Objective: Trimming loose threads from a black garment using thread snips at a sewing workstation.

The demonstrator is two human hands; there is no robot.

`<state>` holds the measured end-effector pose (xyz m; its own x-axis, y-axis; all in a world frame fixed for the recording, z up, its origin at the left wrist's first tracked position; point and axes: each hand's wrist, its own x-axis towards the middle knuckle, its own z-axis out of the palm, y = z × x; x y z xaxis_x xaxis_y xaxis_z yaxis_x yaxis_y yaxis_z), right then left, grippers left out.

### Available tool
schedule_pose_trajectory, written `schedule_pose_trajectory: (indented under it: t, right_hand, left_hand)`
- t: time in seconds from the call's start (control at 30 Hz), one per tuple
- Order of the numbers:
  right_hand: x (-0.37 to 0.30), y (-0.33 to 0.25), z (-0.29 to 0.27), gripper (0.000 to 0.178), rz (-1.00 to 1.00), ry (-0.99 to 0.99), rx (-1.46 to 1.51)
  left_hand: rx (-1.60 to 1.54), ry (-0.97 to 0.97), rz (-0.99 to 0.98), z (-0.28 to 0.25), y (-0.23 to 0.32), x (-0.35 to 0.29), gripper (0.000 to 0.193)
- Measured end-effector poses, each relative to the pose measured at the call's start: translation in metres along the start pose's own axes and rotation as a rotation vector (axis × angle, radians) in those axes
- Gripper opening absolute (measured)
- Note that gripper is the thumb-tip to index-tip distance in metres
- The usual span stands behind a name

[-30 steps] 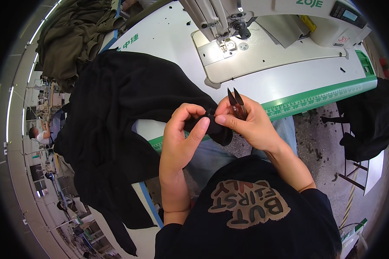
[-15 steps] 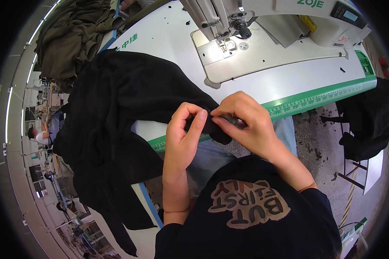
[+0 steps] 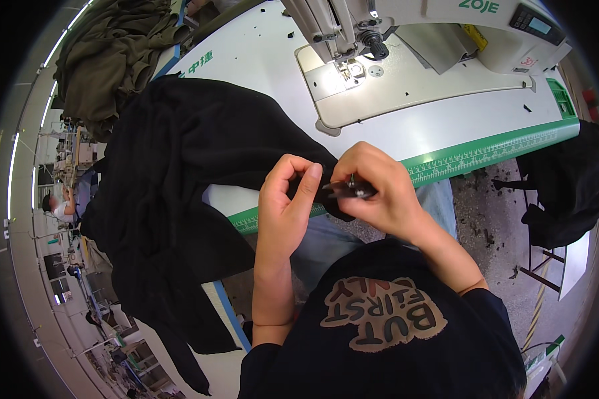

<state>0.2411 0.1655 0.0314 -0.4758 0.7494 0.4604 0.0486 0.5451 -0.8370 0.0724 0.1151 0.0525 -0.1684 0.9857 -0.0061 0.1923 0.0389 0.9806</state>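
Since a second ago my right hand [image 3: 379, 193] has rolled over, so the small snips [image 3: 349, 191] that stood up with their blades pointing away now lie nearly flat, mostly buried under my fingers, with only a dark tip and a bit of metal showing toward my left. That hand is curled tight around the snips. My left hand [image 3: 287, 206] has barely shifted; its thumb and forefinger are pinched together on the edge of the black garment [image 3: 180, 173], the other fingers loosely bent. Both hands meet just in front of my chest, over the near edge of the table [image 3: 259, 66], and the tip of the snips touches the pinched bit of cloth between them. I cannot tell whether the blades are open or closed.

From that pinch the black garment runs up and to my left, spreading across the white tabletop and spilling over its left corner toward the floor. A green ruler strip [image 3: 486, 154] lines the table's near edge to my right. Farther back, the sewing machine [image 3: 393, 40] stands with its lamp lighting the needle plate. Beyond the garment, at the far left end, lies a heap of olive cloth [image 3: 106, 60]. Off to my right, past the table, a dark piece of fabric [image 3: 566, 193] hangs over a stand.
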Motion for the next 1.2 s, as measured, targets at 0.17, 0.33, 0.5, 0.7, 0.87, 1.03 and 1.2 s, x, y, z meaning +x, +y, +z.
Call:
schedule_pose_trajectory:
  t: [0.17, 0.33, 0.5, 0.7, 0.87, 1.03, 1.2]
  right_hand:
    - [0.002, 0.004, 0.006, 0.024, 0.128, 0.022, 0.185]
    - [0.007, 0.010, 0.019, 0.030, -0.165, 0.098, 0.068]
    - [0.007, 0.014, 0.024, 0.033, -0.139, 0.063, 0.022]
    - [-0.030, 0.005, 0.016, 0.027, 0.040, -0.322, 0.028]
    - [-0.025, 0.003, -0.006, 0.016, 0.058, -0.344, 0.215]
    - [-0.001, -0.003, 0.018, 0.014, 0.163, 0.057, 0.208]
    - [0.005, 0.000, 0.028, 0.015, 0.405, 0.147, 0.222]
  left_hand:
    - [-0.086, -0.054, 0.010, 0.001, -0.002, 0.003, 0.013]
    - [-0.205, -0.066, -0.034, 0.004, -0.010, 0.007, 0.013]
    - [-0.334, -0.039, -0.115, 0.006, -0.015, 0.009, 0.016]
    - [-0.250, 0.153, -0.061, -0.009, -0.025, 0.018, 0.017]
    - [-0.236, 0.074, -0.089, -0.001, -0.016, 0.014, 0.016]
    - [-0.220, 0.102, -0.040, -0.002, -0.020, 0.012, 0.025]
    - [-0.311, 0.085, -0.051, -0.006, -0.014, 0.008, 0.033]
